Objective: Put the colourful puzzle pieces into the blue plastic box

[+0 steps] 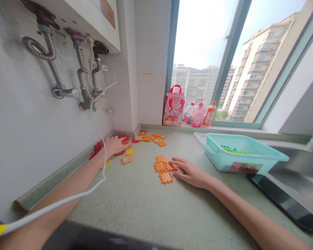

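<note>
My left hand [115, 146] reaches to the back left corner of the counter. Its fingers are stretched out over red toothed-edge puzzle tiles [98, 146], partly hiding them. Close to its fingertips lie a yellow tile [130, 151] and an orange tile with a printed face [126, 159]. My right hand [189, 172] rests low over the counter, fingers apart, touching the right side of a group of plain orange tiles [160, 166]. Some of these lie partly under its fingers. Behind, several orange and yellow printed tiles [147, 138] are scattered near the wall.
A turquoise plastic basin [246, 152] holding green and blue pieces stands at the right, beside the sink [302, 173]. A black flat object [284, 201] lies before it. Bottles [198, 114] and a pink bag [174, 109] line the windowsill. A white cable [67, 198] crosses my left arm.
</note>
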Available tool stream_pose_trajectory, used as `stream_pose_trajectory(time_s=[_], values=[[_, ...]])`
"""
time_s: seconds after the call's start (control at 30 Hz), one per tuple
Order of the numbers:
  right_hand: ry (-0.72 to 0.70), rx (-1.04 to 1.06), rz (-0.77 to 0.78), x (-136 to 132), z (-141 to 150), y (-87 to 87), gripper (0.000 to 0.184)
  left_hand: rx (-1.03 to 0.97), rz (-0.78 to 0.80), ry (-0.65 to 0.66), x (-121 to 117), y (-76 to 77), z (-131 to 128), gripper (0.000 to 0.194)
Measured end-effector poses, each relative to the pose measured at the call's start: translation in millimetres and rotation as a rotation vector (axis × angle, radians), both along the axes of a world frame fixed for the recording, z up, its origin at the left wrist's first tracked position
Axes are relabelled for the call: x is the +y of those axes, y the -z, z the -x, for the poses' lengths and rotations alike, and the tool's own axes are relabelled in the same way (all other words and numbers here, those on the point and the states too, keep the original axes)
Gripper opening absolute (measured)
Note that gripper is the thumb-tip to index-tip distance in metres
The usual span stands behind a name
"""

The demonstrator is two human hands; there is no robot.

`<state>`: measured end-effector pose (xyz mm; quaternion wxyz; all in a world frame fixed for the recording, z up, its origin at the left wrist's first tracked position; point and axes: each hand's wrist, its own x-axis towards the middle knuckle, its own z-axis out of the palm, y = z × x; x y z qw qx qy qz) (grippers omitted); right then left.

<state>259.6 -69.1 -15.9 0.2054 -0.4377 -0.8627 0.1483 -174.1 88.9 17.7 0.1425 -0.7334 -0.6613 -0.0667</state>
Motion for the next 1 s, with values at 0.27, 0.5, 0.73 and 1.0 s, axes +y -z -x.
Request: stream_pose_trajectory(time_s=[0.27,0.5,0.73,1.0], values=[[0.021,-0.027,0.023,-1.3,0.2,-2.1,0.060,-0.026,-0.062,0.127,19.2,7.3,8.7,0.039],[0.010,-0.001,0.016,-0.3,-0.6,-0.5,0.059,-0.063,0.031,0.180,28.8,11.1,21.2,0.045],[0.008,0.001,0.023,-0.5,-0.6,-1.1,0.059,-0.080,0.045,0.161,29.7,1.7,30.3,0.028],[0.006,-0.028,0.018,-1.7,-0.5,-3.2,0.059,-0.018,0.039,0.131,27.3,0.7,26.6,0.030]])
